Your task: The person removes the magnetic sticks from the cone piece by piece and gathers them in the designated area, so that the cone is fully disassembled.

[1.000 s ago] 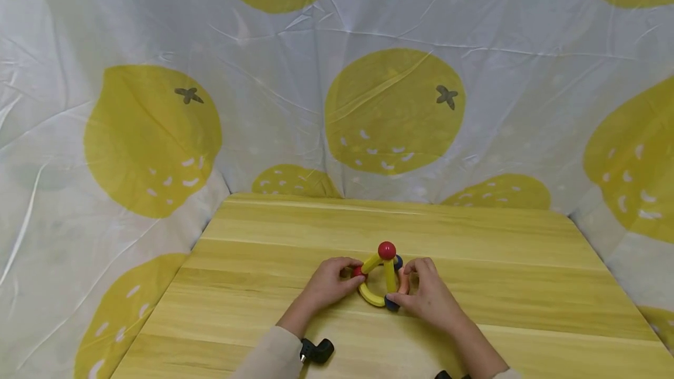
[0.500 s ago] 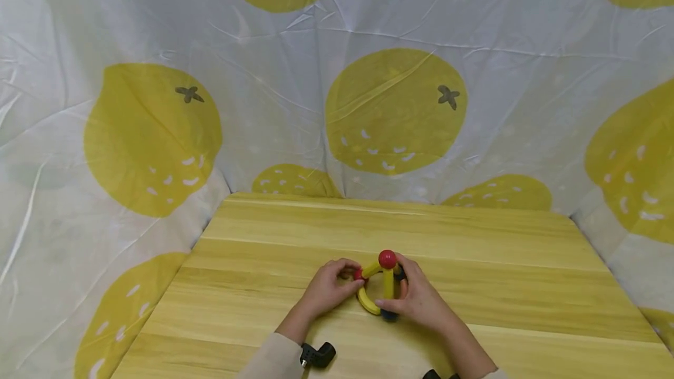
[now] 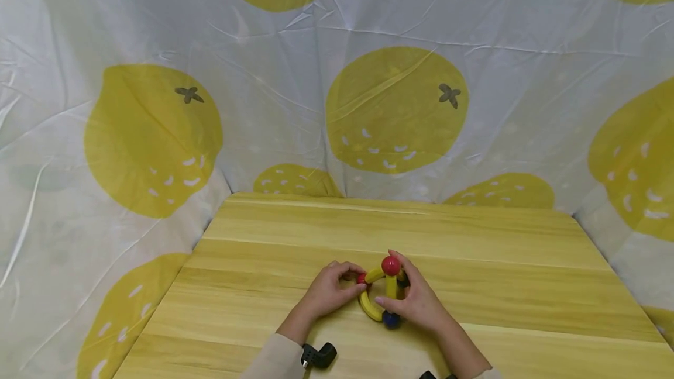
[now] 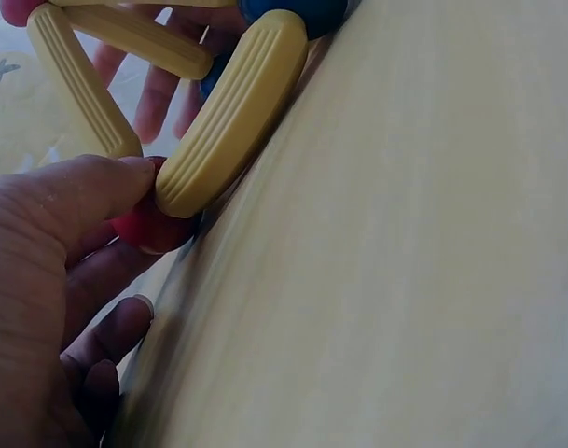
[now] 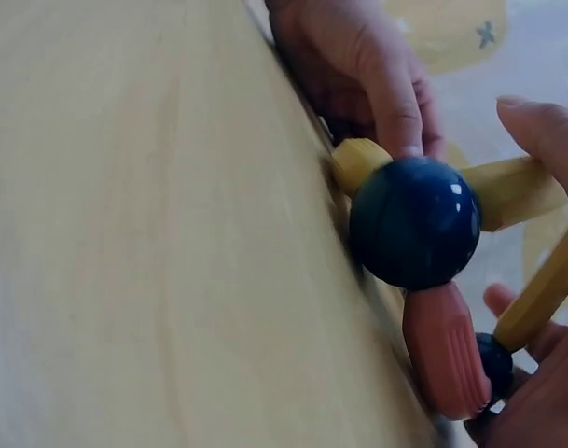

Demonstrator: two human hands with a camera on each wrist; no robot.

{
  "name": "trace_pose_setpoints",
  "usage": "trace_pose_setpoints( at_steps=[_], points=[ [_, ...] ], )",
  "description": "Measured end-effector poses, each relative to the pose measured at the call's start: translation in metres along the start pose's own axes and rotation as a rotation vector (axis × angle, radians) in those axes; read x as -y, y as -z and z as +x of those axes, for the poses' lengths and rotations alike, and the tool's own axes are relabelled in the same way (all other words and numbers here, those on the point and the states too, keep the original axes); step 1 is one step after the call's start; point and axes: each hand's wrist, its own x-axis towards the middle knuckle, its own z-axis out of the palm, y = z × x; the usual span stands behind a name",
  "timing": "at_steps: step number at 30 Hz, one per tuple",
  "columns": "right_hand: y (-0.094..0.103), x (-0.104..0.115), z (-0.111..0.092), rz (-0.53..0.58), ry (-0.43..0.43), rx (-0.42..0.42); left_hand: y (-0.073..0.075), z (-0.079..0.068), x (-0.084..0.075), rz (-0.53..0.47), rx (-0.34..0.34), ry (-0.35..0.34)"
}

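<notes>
A small frame of magnetic building sticks and balls stands on the wooden table. Its red top ball joins yellow sticks that slope down. A curved yellow stick runs low between a red ball and a blue ball. From that blue ball a curved orange-red stick leads to another blue ball. My left hand pinches the low red ball between thumb and fingers. Curled round the frame's right side is my right hand, thumb in front, fingers behind; their exact contact is partly hidden.
The wooden table extends around both hands. A white cloth with yellow fruit prints hangs behind and at the sides. A black device sits at the left wrist, and part of another shows near the right wrist.
My right hand has moved from pinching near the front blue ball to reaching round the frame's right side. The frame's top has shifted slightly toward me. The left hand keeps its hold.
</notes>
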Motion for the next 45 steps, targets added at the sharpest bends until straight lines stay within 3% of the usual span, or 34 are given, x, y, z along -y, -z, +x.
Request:
trace_pose_setpoints(
  at_steps=[6,18,27,31,37,40,45],
  points=[
    [-0.002,-0.01,-0.001,0.045,0.023,0.001,0.0,-0.002,0.001,-0.004,0.005,-0.01],
    [-0.001,-0.014,-0.001,-0.043,-0.012,-0.027,-0.002,-0.002,-0.001,-0.001,-0.019,0.012],
    [-0.002,-0.014,-0.001,-0.036,0.009,-0.02,-0.005,-0.002,-0.007,-0.093,-0.109,0.048],
    [-0.001,-0.014,-0.001,-0.037,-0.005,-0.023,-0.007,0.0,-0.013,-0.111,-0.17,0.001],
    [-0.002,-0.015,0.0,-0.044,0.027,-0.015,-0.009,0.001,-0.027,-0.103,-0.209,-0.097],
    [-0.002,-0.015,0.001,-0.041,0.045,-0.011,-0.008,0.0,-0.038,-0.12,-0.198,-0.158],
    [-0.001,-0.016,0.001,-0.019,0.069,0.009,-0.007,0.002,-0.061,-0.143,-0.119,-0.223]
  ],
)
